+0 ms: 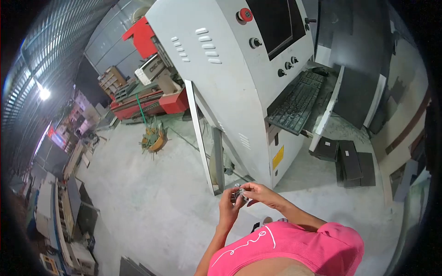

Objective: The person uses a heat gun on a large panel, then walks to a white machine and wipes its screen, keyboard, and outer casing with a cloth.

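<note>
A small grey metallic part [239,194] is held between both hands in front of the pink shirt. My left hand [228,202] has its fingers closed round the part's left side. From the right, my right hand [258,193] pinches the same part with thumb and fingers. Its exact shape is too small to tell. Just beyond the hands stands a tall grey-white machine cabinet [221,69] with vents, a red button [245,15] and black knobs.
A black keyboard [299,102] lies on the cabinet's pull-out tray. Dark flat panels [351,161] lie on the floor at the right. A white slanted leg [200,138] stands left of the cabinet. Farther back are a red machine [175,102] and a round basket [158,141].
</note>
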{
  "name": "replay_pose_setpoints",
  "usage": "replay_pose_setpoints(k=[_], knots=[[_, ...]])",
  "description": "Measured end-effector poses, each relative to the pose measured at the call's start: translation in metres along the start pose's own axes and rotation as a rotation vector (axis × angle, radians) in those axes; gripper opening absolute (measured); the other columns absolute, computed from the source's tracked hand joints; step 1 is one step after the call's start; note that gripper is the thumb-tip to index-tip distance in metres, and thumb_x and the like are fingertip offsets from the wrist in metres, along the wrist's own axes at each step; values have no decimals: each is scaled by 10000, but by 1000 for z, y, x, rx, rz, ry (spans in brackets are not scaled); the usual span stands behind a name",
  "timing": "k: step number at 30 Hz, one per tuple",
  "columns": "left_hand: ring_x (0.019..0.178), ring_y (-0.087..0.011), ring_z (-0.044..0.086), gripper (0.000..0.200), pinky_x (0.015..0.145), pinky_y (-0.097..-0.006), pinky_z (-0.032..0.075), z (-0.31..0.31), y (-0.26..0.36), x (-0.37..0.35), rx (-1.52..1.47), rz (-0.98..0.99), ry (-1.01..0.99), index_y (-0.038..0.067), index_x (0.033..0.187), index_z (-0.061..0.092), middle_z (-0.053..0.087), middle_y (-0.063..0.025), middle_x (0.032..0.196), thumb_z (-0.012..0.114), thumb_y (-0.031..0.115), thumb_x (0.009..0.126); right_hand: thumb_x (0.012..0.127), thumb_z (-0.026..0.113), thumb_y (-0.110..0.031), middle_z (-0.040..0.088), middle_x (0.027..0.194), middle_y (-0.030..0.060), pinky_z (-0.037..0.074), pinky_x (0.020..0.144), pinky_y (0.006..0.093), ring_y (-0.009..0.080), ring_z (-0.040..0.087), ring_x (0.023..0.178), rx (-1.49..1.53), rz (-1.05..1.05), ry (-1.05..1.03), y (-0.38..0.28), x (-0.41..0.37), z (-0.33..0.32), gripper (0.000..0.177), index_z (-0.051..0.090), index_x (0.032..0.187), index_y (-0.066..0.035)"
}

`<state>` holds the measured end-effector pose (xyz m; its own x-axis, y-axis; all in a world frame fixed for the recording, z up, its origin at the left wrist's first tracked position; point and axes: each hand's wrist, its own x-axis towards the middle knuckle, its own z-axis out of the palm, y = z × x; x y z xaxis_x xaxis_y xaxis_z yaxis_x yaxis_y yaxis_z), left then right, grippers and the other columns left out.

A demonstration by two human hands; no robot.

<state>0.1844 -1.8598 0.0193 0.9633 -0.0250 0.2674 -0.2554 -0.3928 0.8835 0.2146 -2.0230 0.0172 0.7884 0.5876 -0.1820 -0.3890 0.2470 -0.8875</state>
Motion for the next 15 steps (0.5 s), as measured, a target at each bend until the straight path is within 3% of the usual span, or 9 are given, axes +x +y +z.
replay_pose_setpoints(k=[2,4,5,8,10,11,12,15], knots=[[725,-101,543,245,633,-232,449,-9,0,38,-42,5,-33,2,1032,536,572,-51,850,583,8,792,872,559,-182,510,1105,61,497,764,282,130,530,989,13,-72,35,-19,15,-5,399,437,1218,-23],[689,-84,478,224,607,-221,412,-21,16,85,-31,68,16,2,1012,542,518,-19,786,556,18,789,853,569,-133,502,1125,65,447,828,289,159,504,1031,-206,-412,154,-28,36,-16,397,441,1222,-62],[672,-80,453,225,596,-218,399,-29,42,108,-63,116,56,4,1015,542,494,-8,765,548,21,790,835,569,-92,496,1126,90,426,854,303,190,490,1050,-447,-557,353,-42,44,-18,405,445,1220,-67],[655,-84,431,281,584,-225,394,-45,103,184,-98,404,143,9,1045,540,482,-14,816,577,-20,768,774,590,-11,448,1165,158,377,921,368,301,422,1119,-1017,-906,830,-111,51,-8,477,444,1224,-70],[721,-115,488,260,621,-229,414,-53,154,234,12,653,245,5,1056,535,546,-62,922,566,-7,797,757,606,-5,415,1202,164,364,937,384,327,402,1133,-1083,-1026,944,-143,63,-6,505,438,1229,-74],[733,-85,486,252,593,-213,408,-54,185,262,-14,840,374,20,1043,538,533,-34,881,573,27,794,741,621,2,382,1239,171,350,952,400,352,382,1147,-1127,-1146,1054,-153,68,-5,535,432,1234,-78],[834,-202,569,241,690,-279,465,-58,216,291,-118,923,394,2,1036,536,568,-121,976,581,17,800,741,621,2,382,1239,171,350,952,400,352,382,1147,-1144,-1170,1068,-160,74,-6,535,432,1234,-78],[862,-240,574,246,737,-313,495,-77,309,381,-217,1236,656,-9,1032,529,569,-140,979,569,73,804,726,635,8,291,1313,202,342,967,440,394,334,1199,-1336,-1127,1164,-175,92,-6,611,378,1274,-78]])
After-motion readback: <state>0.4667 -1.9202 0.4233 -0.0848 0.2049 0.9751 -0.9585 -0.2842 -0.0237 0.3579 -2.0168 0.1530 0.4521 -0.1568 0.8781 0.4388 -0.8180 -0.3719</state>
